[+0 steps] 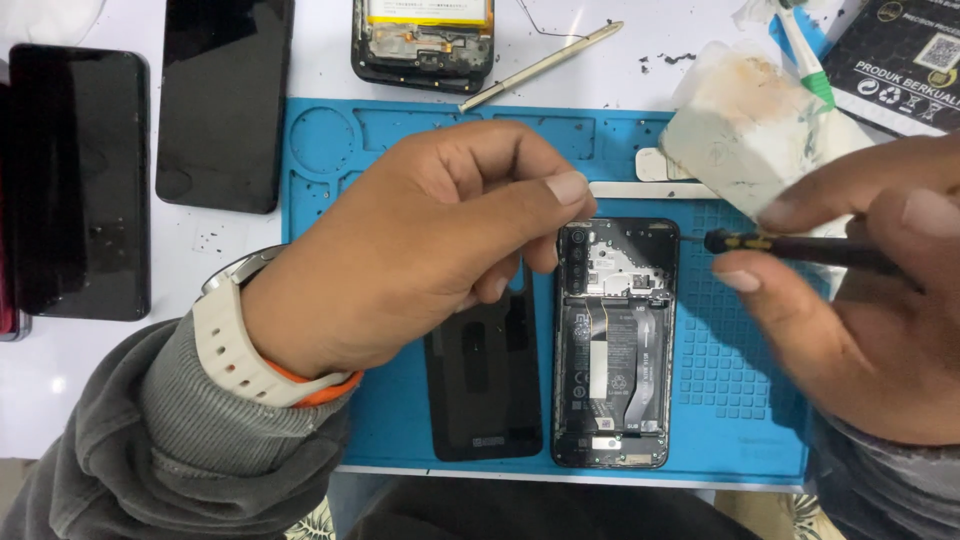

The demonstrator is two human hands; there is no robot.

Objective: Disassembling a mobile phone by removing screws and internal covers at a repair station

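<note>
An opened phone (614, 345) lies on its face on the blue repair mat (740, 400), its battery and flex cables showing. My left hand (420, 245) reaches over the phone's top left corner, fingertips resting on its edge. My right hand (860, 300) grips a thin black screwdriver (800, 247), whose tip touches the phone's top right corner. A black back cover (483, 385) lies on the mat just left of the phone, partly hidden under my left hand.
Two dark phones (80, 180) (225, 100) lie at the left on the white table. Another opened phone (425, 40) and a beige spudger (545, 65) sit beyond the mat. A translucent plastic box (740, 130) and a black package (905, 60) are at the upper right.
</note>
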